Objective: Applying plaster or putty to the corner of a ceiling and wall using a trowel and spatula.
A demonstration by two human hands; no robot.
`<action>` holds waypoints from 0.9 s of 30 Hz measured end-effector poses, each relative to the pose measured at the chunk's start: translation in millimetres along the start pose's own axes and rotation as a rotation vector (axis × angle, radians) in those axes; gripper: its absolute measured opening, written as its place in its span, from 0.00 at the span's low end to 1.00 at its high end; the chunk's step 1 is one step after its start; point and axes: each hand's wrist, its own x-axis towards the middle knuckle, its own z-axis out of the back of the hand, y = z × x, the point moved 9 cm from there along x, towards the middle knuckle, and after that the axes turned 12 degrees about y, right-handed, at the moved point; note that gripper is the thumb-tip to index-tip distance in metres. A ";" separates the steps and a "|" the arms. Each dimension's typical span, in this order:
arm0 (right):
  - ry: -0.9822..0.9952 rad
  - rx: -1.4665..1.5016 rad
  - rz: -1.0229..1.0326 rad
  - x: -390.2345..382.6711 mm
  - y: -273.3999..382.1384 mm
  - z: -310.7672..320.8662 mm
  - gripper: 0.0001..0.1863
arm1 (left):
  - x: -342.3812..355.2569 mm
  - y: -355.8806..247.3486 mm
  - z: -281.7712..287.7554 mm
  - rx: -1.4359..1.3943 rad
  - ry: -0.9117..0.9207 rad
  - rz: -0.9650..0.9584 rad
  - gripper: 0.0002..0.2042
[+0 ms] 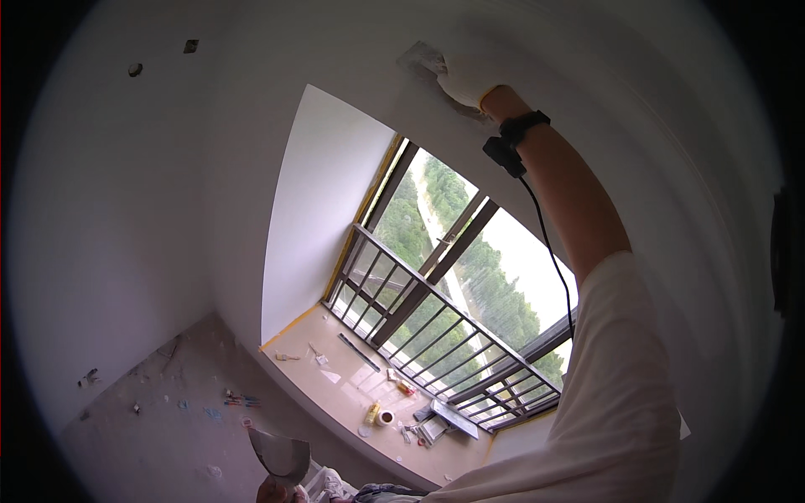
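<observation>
My right hand (466, 80), in a white glove, is raised high against the white wall above the window and grips a flat plastering trowel (422, 60) pressed to the wall. A black wrist strap with a small device (513, 138) and a thin black cable runs down my forearm. At the bottom edge my left hand (278, 490) is partly visible, holding a wide metal putty knife (283, 455) with its blade pointing up.
A large window with a dark metal guard rail (436, 323) lies below my right arm. Its beige sill (335, 394) carries tape rolls, tools and scraps. The bare concrete floor (168, 402) has small debris. White walls surround the window recess.
</observation>
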 end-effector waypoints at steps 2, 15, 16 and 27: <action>-0.042 -0.093 0.031 6.0 31.2 -19.2 0.19 | 2.0 3.5 -3.0 -0.103 0.043 -0.033 0.14; 0.068 0.268 0.146 -95.4 59.6 -14.4 0.20 | -3.4 -1.0 8.8 -0.052 0.084 -0.038 0.13; 0.089 0.374 0.111 -89.8 30.4 1.3 0.20 | -2.0 -3.7 5.8 -0.050 0.141 -0.060 0.12; 0.041 -0.020 0.093 -109.8 -40.1 25.3 0.20 | 13.6 2.9 -16.3 -0.075 0.259 -0.050 0.18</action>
